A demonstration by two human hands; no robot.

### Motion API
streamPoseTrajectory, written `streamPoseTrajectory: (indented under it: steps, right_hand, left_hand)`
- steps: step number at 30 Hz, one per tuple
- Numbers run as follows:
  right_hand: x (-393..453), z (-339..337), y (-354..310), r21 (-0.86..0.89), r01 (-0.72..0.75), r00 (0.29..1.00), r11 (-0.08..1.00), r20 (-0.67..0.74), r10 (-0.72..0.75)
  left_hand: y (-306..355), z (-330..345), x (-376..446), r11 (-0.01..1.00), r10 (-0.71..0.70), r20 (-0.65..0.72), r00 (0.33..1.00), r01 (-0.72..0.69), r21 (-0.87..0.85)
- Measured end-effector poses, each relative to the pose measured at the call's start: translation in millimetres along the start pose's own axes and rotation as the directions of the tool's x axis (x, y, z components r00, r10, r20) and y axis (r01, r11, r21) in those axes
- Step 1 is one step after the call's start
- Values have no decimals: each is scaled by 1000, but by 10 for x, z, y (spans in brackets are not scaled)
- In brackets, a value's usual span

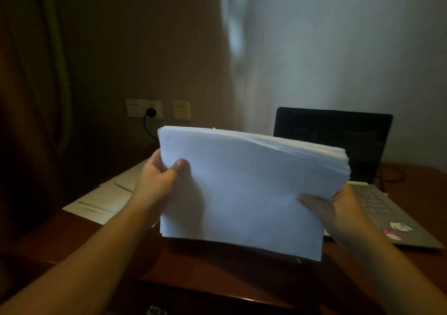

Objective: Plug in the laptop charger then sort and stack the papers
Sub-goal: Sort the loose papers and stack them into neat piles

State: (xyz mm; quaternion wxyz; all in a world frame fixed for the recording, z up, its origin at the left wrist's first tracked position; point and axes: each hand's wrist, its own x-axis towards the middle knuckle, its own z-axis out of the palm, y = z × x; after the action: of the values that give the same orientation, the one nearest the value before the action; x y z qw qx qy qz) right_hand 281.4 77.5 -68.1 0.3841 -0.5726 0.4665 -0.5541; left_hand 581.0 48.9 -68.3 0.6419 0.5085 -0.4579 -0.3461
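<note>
The stack of paper point(242, 191) is held upright above the table point(217, 264), in front of the open laptop point(338, 145). The left hand point(157, 176) grips the stack's left edge, thumb pressed on the front sheet and the other fingers hidden behind. The right hand point(338, 208) holds the lower right corner the same way, thumb flat on the front, remaining fingers out of sight behind the sheets.

A black plug point(151, 112) sits in the wall socket point(135, 107), so the charger step appears done. Loose printed sheets point(101, 201) lie on the table to the left, apart from the stack, and appear still unsorted.

Handling assessment: the stack looks thick and moderately heavy, yet limp; the top edge is fanned unevenly at the right. Sheets are smooth and likely to slide against one another. Hold at both side edges, squeezing front to back, and tap the bottom edge on the table to square it.
</note>
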Motion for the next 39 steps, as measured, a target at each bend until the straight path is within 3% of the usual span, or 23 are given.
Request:
streamPoseTrajectory:
  steps: [8, 18, 24, 28, 35, 39]
  right_hand:
    - [-98, -4, 204, 158, -79, 996, 984, -27, 84]
    - [0, 48, 287, 187, -53, 993, 981, -91, 71]
    - [65, 2, 199, 96, -63, 981, 993, -178, 80]
    - [247, -154, 22, 17, -89, 973, 996, -213, 91]
    - [536, -820, -102, -193, -175, 960, 965, -250, 124]
    - [711, -1201, 35, -324, -288, 938, 901, -287, 196]
  left_hand:
    - [-44, 71, -239, 996, 87, 15, 996, -87, 6]
    - [-70, 129, -274, 995, 88, 28, 996, -87, -47]
    - [-49, 245, -125, 993, 91, -10, 996, -90, 77]
    - [116, 515, 38, 982, 69, 40, 997, -75, 172]
    - [144, 1345, 345, 926, -156, 99, 983, 111, 361]
    - [42, 1855, 329, 877, -359, 122, 925, 290, 383]
